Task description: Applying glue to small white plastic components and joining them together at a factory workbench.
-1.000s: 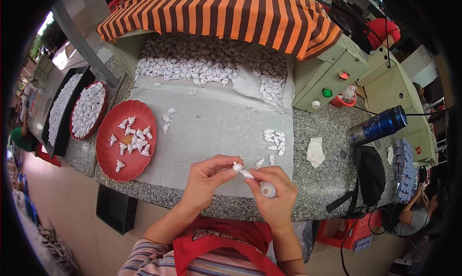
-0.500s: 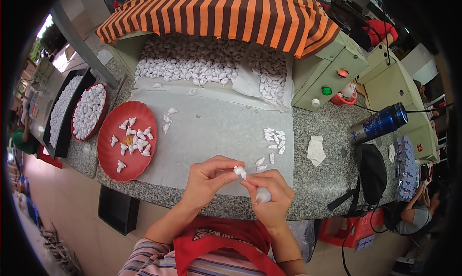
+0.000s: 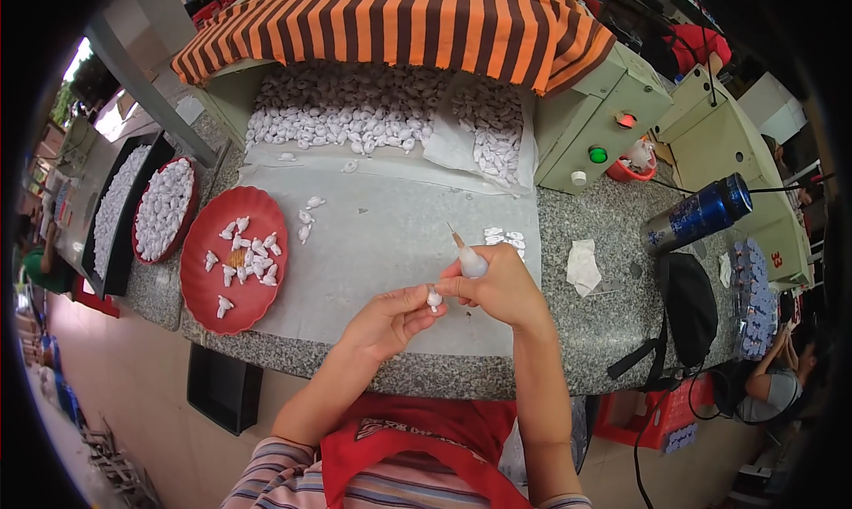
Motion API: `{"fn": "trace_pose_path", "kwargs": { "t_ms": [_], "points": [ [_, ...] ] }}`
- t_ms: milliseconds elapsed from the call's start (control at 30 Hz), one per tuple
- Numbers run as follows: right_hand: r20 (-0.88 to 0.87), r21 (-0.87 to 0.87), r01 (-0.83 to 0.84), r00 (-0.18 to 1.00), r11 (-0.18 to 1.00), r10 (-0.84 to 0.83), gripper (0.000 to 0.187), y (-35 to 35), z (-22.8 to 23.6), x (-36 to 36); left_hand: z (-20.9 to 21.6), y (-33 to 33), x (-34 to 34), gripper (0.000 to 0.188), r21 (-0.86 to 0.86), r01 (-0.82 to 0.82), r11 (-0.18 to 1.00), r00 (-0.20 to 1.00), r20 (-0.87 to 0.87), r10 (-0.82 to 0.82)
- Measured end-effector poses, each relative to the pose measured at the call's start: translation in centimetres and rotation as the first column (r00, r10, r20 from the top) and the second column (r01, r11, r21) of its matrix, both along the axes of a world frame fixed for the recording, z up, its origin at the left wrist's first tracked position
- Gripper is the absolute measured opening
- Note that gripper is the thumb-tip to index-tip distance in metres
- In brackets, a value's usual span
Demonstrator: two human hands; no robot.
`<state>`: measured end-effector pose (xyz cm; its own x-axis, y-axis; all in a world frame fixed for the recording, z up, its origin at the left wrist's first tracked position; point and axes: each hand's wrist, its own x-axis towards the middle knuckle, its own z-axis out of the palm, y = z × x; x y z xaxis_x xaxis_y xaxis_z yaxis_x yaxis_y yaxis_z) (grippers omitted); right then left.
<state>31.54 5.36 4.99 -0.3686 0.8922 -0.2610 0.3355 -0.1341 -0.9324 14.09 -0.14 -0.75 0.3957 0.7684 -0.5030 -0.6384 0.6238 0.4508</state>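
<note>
Between the thumb and fingers of my left hand (image 3: pixel 380 323) is a small white figure piece (image 3: pixel 434 300), held above the near part of the paper sheet. My right hand (image 3: pixel 508 287) grips a small squeeze bottle (image 3: pixel 472 262) with a thin needle tip that points up and away. The right thumb and finger also touch the upper end of the white piece. Flat white pieces (image 3: pixel 504 236) lie in rows on the paper, partly hidden behind my right hand. To the left, a red scalloped plate (image 3: pixel 197 287) carries several white figures like the held one.
A heap of white pieces (image 3: pixel 346 110) fills the pale green box under a striped cloth (image 3: pixel 399 25). A red bowl (image 3: pixel 188 176) and black tray (image 3: pixel 111 283) stand left. On the right are a crumpled tissue (image 3: pixel 582 268), blue bottle (image 3: pixel 697 214) and black bag (image 3: pixel 688 305).
My right hand has rolled over and risen, so the squeeze bottle's needle now points up and its back faces me. The left hand has shifted slightly left and down, the white piece still in it.
</note>
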Motion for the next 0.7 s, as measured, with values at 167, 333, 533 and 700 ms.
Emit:
{"fn": "trace_pose_path", "kwargs": {
  "t_ms": [167,333,533,700],
  "points": [
    [-0.04,-0.054,0.018,0.999,0.998,-0.02,0.013,-0.2,-0.5,-0.4,-0.7,0.0,-0.3,0.024,-0.048,0.013,0.999,1.0,0.011,-0.012],
    [-0.03,-0.025,0.045,0.999,0.999,-0.045,0.013,-0.3,-1.3,-0.3,-0.9,0.1,-0.1,0.025,-0.079,-0.002,0.997,1.0,0.004,0.003],
    [-0.006,0.045,0.063,0.998,0.997,-0.063,0.013,-1.1,-2.4,-1.0,-1.4,0.1,-0.7,0.027,-0.02,0.0,1.0,1.0,-0.026,-0.001],
    [0.003,0.124,0.084,0.996,0.989,-0.085,0.013,-2.3,-1.8,-2.8,-0.5,0.0,-1.8,0.027,0.1,-0.075,0.992,0.974,-0.207,0.095]
  ]
}}
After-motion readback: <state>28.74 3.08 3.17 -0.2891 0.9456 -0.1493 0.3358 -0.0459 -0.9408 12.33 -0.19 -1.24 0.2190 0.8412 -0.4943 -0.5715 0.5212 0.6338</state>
